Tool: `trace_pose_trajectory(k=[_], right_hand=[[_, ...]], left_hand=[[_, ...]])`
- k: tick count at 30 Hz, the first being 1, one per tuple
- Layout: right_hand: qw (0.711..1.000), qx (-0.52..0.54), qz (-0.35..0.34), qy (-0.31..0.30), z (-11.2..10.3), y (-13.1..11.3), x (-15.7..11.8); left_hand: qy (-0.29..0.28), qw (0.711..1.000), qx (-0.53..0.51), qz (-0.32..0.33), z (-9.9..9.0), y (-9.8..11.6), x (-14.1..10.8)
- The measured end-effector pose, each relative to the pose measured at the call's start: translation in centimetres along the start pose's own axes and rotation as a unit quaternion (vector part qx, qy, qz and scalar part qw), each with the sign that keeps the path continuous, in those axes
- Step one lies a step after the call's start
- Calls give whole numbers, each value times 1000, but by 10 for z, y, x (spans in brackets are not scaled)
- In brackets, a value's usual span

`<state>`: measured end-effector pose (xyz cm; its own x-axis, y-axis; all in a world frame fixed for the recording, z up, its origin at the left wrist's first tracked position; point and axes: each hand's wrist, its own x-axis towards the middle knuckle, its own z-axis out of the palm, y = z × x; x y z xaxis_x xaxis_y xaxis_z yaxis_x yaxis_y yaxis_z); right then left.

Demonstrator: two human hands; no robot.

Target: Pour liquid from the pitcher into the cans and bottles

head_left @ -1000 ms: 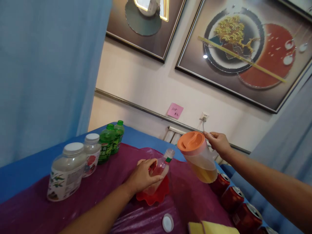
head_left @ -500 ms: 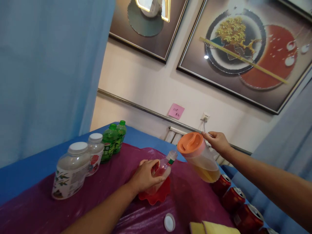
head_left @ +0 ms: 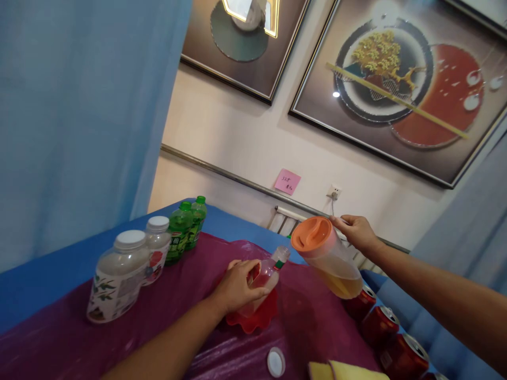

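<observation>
My left hand [head_left: 237,287] is wrapped round a clear bottle [head_left: 269,275] with an uncapped neck, tilted to the right over a red scalloped dish [head_left: 251,321]. My right hand [head_left: 358,232] grips the handle of a clear pitcher [head_left: 336,269] with an orange lid [head_left: 311,236]. The pitcher leans left, its lid close to the bottle's mouth but apart from it. Yellow liquid lies in the pitcher's lower part. No stream of liquid can be made out between the two.
White-capped jars [head_left: 119,279] and green bottles [head_left: 180,232] stand at the left. Several red cans [head_left: 402,356] line the right edge. A white cap [head_left: 276,362] and yellow cloth [head_left: 348,371] lie in front on the purple cover [head_left: 166,322].
The whole view has shifted very slightly. Both hands keep their holds on the bottle and the pitcher, with nearly the same tilt.
</observation>
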<state>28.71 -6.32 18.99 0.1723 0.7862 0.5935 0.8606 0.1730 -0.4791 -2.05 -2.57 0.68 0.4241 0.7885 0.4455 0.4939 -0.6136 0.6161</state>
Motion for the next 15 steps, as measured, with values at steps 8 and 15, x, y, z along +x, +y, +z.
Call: trace_pose_trajectory(k=[8,15], right_hand=[[1000,-21,-21,-5,-2,0,2],[999,-32,-29,-10,-3,-4,4]], left_hand=[[10,1000,3,7,3,-4,0],[11,1000,1,6,3,-6,0]])
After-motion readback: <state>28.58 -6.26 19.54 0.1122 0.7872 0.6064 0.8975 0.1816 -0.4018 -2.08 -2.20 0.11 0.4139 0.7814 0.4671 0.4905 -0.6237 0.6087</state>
